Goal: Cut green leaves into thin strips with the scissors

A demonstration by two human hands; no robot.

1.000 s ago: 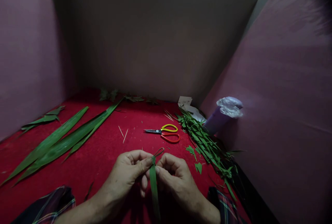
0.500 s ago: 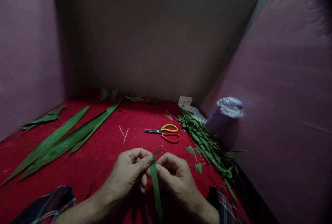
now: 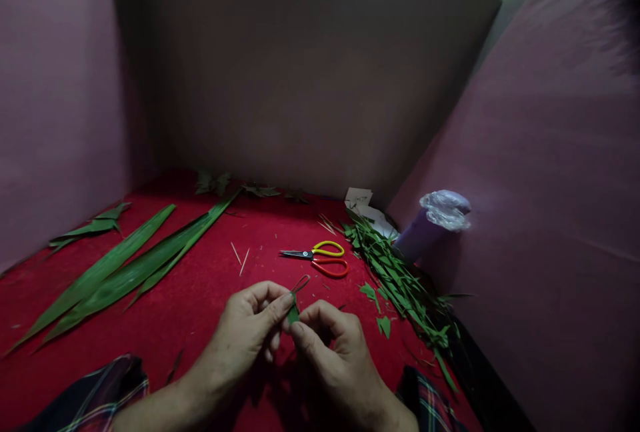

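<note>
Between my two hands is a green leaf strip (image 3: 293, 313) with a thin loop (image 3: 301, 282) standing up from its top. My left hand (image 3: 255, 325) pinches the strip near the base of the loop, thumb on top. Lower on the same strip, my right hand (image 3: 333, 339) grips it between thumb and forefinger. Only a short folded-looking piece of the leaf shows; the rest is hidden by my fingers. Just beyond my hands lie scissors (image 3: 315, 257) with one yellow and one red handle, their blades pointing left.
Long green leaves (image 3: 125, 279) lie at the left on the red cloth (image 3: 200, 325). Two thin sticks (image 3: 240, 257) rest left of the scissors. A heap of leaf cuttings (image 3: 400, 279) spreads at the right, by a purple plastic-wrapped roll (image 3: 433, 225) and white paper (image 3: 359, 199). Walls enclose three sides.
The leaf strip's long tail, which hung down between my hands, no longer shows. My right hand has shifted slightly left, closer to my left fingertips. The loop leans further right.
</note>
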